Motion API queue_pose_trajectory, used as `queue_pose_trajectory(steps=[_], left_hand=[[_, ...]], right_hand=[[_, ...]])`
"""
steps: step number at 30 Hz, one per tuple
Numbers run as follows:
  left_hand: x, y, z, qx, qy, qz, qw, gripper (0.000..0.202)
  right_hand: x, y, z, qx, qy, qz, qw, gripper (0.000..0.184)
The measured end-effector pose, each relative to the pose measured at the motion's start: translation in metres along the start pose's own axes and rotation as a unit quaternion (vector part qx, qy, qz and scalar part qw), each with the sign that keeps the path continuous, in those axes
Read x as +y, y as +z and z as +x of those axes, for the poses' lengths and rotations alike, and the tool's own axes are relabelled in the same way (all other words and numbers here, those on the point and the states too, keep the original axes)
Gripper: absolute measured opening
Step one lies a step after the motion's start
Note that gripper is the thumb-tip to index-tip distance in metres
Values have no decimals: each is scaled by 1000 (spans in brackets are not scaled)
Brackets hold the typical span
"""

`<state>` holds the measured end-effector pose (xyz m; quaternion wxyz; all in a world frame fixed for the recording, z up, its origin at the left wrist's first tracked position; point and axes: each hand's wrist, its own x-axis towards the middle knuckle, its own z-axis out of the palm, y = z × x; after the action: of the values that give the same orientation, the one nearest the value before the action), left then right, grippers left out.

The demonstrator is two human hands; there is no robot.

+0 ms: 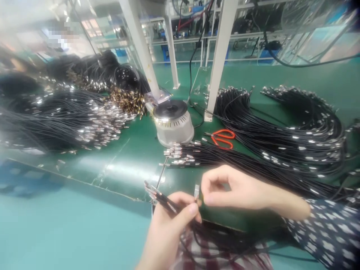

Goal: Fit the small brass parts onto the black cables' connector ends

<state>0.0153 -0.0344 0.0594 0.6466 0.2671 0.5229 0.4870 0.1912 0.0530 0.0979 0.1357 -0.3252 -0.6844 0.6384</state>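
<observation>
Handling of a single cable end, seemingly the step in hand. The left hand (172, 222), closed, grips a bundle of black cables (166, 201); one metal plug (197, 191) stands out at its thumb tip, by the near edge of the table (123, 159). The right hand (234, 190), fingers curled toward the thumb, lies just right of the plug; whether it holds anything cannot be told. The next move would call for a light, precise fingertip pinch.

A white round device (174, 133) with a black top stands on the green table (118, 161), near the feet of two white posts (221, 63). Scissors (214, 138) with orange-red handles lie to its right. Farther behind, a blue bin (266, 56) is visible.
</observation>
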Motion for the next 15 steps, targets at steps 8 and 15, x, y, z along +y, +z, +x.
queue_pose_trajectory(steps=[8, 15], left_hand=[[-1, -2, -2, 2, 2, 8, 1000, 12], [0, -2, -2, -4, 5, 18, 1000, 12]], right_hand=[[-1, -3, 4, -34, -4, -25, 999, 28], [-4, -2, 3, -35, 4, -33, 999, 24]])
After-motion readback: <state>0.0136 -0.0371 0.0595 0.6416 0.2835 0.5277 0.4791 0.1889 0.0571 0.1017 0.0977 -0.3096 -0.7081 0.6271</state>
